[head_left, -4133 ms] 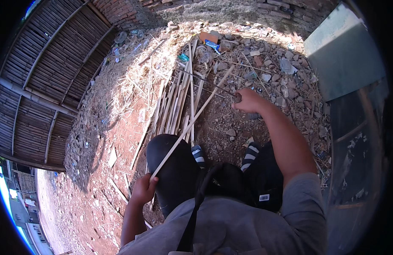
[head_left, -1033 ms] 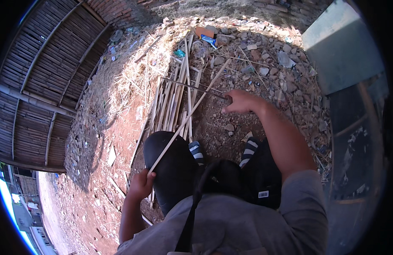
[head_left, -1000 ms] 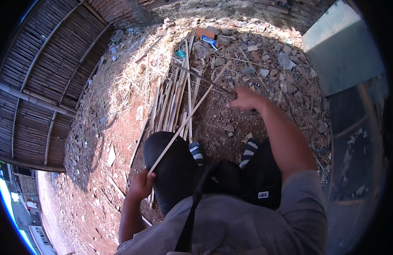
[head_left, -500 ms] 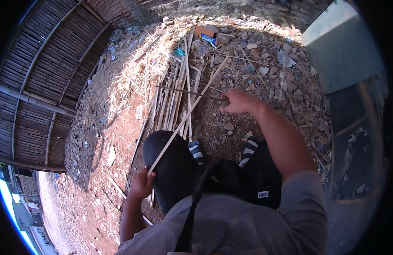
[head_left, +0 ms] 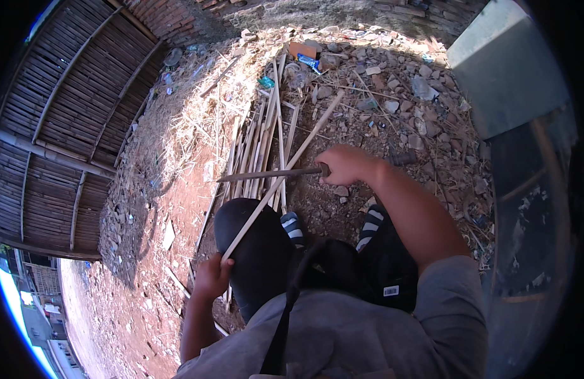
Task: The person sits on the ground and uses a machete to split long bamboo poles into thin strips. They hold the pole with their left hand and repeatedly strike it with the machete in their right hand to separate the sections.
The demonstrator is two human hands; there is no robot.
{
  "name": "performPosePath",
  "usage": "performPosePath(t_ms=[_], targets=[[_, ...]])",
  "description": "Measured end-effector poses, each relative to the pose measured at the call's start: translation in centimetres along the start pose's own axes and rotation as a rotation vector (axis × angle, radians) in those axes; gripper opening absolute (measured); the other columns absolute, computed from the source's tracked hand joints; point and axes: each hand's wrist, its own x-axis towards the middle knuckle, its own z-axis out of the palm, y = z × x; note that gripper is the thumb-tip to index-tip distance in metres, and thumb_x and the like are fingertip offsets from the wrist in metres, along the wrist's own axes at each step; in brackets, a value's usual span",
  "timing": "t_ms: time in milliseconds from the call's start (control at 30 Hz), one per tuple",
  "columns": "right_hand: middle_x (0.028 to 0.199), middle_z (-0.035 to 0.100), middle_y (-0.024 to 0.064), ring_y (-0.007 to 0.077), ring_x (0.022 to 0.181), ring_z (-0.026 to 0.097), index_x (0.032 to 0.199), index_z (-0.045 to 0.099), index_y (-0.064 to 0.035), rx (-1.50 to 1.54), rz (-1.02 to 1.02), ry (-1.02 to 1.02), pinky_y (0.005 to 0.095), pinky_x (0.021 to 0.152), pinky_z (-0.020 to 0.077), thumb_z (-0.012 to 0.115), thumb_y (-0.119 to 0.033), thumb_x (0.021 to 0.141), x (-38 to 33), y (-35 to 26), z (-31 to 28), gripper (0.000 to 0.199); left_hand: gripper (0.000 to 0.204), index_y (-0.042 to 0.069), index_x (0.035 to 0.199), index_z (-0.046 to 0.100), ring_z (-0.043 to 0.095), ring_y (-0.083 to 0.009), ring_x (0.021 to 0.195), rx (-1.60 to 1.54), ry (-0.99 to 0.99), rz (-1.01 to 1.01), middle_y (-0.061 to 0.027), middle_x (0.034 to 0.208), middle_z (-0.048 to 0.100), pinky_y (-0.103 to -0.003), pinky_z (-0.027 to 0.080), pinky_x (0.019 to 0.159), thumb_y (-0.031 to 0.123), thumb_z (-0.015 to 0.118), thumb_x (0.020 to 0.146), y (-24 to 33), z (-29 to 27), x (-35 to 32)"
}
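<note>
A long pale bamboo strip (head_left: 254,215) slants across my bent left knee, its far end up over the rubble. My left hand (head_left: 213,276) is closed round its near end beside the knee. In my right hand (head_left: 346,165) is the handle of a long knife (head_left: 267,175), whose dark narrow blade points left and crosses the strip just beyond the knee. Whether the blade touches the strip I cannot tell. Beneath and beyond lies a pile of bamboo strips (head_left: 257,139) on the ground, running away from my feet.
Stones and litter (head_left: 393,107) cover the ground ahead and to the right. A woven bamboo wall (head_left: 71,82) stands at the left, a brick wall (head_left: 342,14) at the back. Grey-green panels (head_left: 510,76) rise on the right. My striped sandals (head_left: 293,226) are beside the strips.
My right hand has come nearer along the strip, bringing the knife toward my knee, and the blade now shows broader. My left hand keeps its hold, nearly still.
</note>
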Motion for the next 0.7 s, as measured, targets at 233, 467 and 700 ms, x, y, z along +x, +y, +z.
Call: performPosePath(t_ms=[233, 467, 700], targets=[[0.095, 0.071, 0.0193, 0.0365, 0.091, 0.069, 0.106, 0.069, -0.0029, 0.156, 0.307, 0.337, 0.0458, 0.081, 0.0543, 0.074, -0.028, 0.081, -0.5, 5.7, -0.1, 0.036, 0.036, 0.0, 0.086, 0.056, 0.063, -0.0495, 0.07, 0.026, 0.002, -0.007, -0.0264, 0.069, 0.062, -0.055, 0.046, 0.06, 0.034, 0.061, 0.097, 0.6, 0.2, 0.6], [0.097, 0.071, 0.0204, 0.0377, 0.093, 0.069, 0.108, 0.069, -0.0036, -0.076, -0.061, 0.0, 0.0473, 0.081, 0.0541, 0.073, -0.027, 0.082, -0.1, -2.6, 1.8, 0.035, 0.036, 0.0, 0.086, 0.055, 0.063, -0.0492, 0.07, -0.021, -0.017, -0.017, -0.0259, 0.068, 0.062, -0.055, 0.046, 0.06, 0.034, 0.061, 0.098, 0.5, 0.1, 0.2], [0.097, 0.07, 0.0209, 0.0367, 0.094, 0.069, 0.109, 0.069, -0.0023, 0.167, 0.261, 0.177, 0.0464, 0.082, 0.054, 0.076, -0.029, 0.08, 0.3, 5.7, 0.7, 0.04, 0.037, 0.0, 0.086, 0.054, 0.063, -0.0485, 0.071, -0.018, -0.041, -0.058, -0.0256, 0.068, 0.061, -0.053, 0.045, 0.059, 0.035, 0.06, 0.099, 1.1, -0.3, 0.8]])
